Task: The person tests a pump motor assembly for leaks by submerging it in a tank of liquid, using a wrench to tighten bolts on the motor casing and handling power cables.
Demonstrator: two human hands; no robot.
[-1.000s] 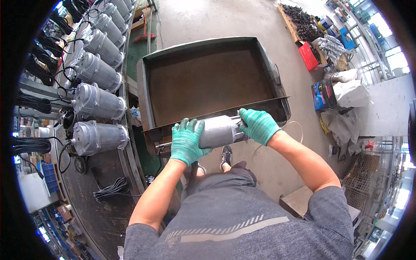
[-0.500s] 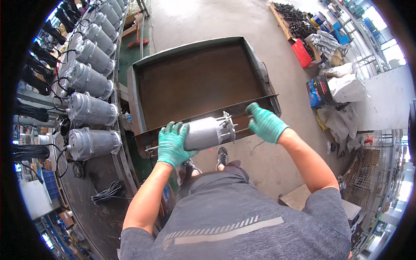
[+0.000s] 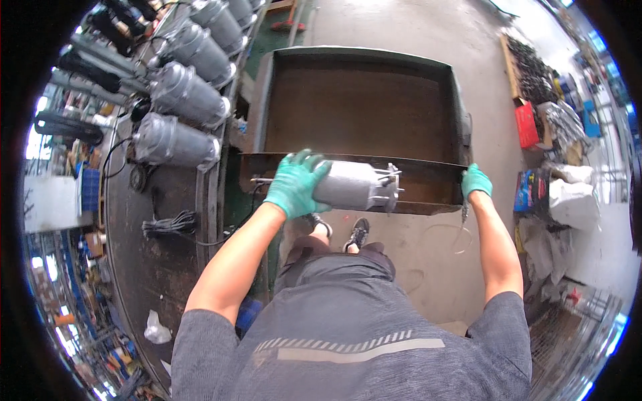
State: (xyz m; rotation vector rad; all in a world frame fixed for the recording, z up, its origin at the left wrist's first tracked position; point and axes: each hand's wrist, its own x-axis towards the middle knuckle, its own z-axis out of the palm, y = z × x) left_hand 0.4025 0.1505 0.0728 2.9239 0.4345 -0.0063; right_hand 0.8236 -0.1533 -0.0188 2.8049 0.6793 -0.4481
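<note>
My left hand [image 3: 297, 185], in a green glove, is wrapped round the left end of a grey metal motor housing [image 3: 348, 185]. The housing lies on its side at the near edge of a large metal tray [image 3: 361, 51]. Prongs or rods stick out of its right end, and a thin rod or cable end shows left of my hand. At the near right corner of the tray is my gloved right hand [image 3: 476, 182], fingers curled. A thin wire [image 3: 465, 215] hangs just below it; the grip itself is partly hidden.
Several plastic-wrapped motors [image 3: 177, 140] line the bench at left, with black cables behind them. A coiled cable [image 3: 169, 225] and a crumpled plastic bag [image 3: 157, 329] lie on the dark bench top. At right stand a red box [image 3: 526, 125] and white sacks [image 3: 574, 200].
My right hand has moved right, away from the housing's pronged end, to the tray's right corner. My left hand stays on the housing. The whole view has shifted.
</note>
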